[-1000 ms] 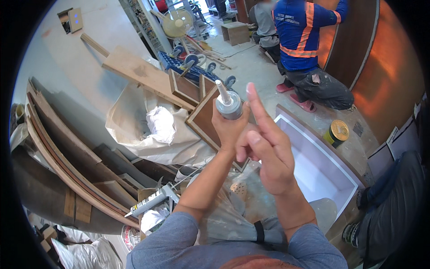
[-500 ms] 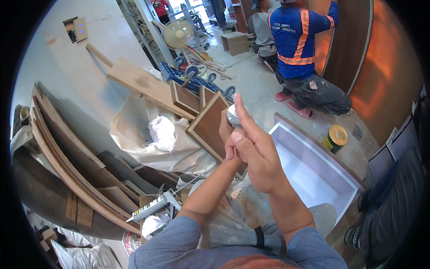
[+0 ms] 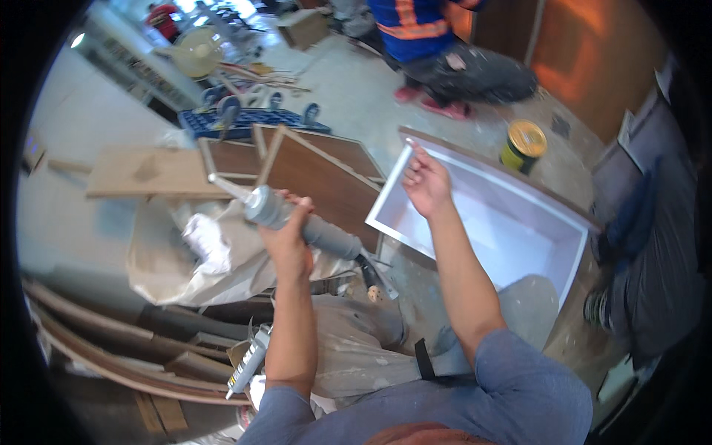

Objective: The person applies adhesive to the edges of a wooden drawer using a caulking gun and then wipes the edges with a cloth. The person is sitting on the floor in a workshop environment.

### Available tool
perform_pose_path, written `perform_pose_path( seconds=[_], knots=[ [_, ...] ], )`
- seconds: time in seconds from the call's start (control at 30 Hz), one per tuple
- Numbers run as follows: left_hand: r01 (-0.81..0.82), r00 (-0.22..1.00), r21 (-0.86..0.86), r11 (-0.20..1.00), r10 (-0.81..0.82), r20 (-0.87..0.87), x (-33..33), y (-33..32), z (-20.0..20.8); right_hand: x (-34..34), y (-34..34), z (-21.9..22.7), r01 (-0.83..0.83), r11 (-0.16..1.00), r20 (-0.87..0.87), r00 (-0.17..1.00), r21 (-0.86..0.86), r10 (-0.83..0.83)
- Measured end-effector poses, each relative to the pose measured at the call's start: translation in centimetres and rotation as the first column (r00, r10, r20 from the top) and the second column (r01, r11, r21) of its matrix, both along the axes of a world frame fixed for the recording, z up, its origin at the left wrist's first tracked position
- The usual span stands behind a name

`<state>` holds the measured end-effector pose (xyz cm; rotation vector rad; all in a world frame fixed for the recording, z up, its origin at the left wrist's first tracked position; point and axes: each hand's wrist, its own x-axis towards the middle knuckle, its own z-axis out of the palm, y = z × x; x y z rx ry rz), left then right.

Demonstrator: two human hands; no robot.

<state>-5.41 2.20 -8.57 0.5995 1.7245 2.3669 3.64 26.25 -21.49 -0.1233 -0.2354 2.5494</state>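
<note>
My left hand (image 3: pixel 285 236) is wrapped round the barrel of a grey caulking gun (image 3: pixel 326 236), whose pale nozzle points up and to the left. The gun's dark handle end hangs over my knees. Beyond my right knee sits an open box-shaped cabinet piece (image 3: pixel 475 222), white inside with a brown outer edge. My right hand (image 3: pixel 428 185) is over its far left corner, index finger stretched out and the others loosely bent, with nothing visible in it. Whether the fingertip touches the rim, I cannot tell. A second caulking gun (image 3: pixel 250 363) lies beside my left forearm.
A yellow-lidded can (image 3: pixel 523 144) stands behind the white box. Brown panels (image 3: pixel 319 178) and a pale cloth sack (image 3: pixel 159 256) lie ahead on the left, curved boards (image 3: pixel 111 334) nearer. A co-worker (image 3: pixel 415 37) kneels at the far wall; another person's dark-clothed leg (image 3: pixel 653 245) is at right.
My hands, together before, have come apart: the left has moved left with the caulking gun now seen side-on, the right over the white box's corner. The view has shifted.
</note>
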Motion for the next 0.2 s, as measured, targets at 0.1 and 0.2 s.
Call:
perform_pose_path(
  seconds=[0.1, 0.2],
  knots=[
    [0.122, 0.989, -0.018, 0.992, -0.12, 0.081, -0.4, 0.0, -0.7, -2.2, 1.4, -8.6, 0.082, 0.986, 0.168, 0.984, -0.144, -0.057],
    [0.097, 0.995, -0.137, 0.986, -0.092, 0.04, -0.7, 0.4, -1.5, -4.9, 2.7, -14.9, 0.112, 0.971, 0.245, 0.968, -0.212, -0.058]
  ],
)
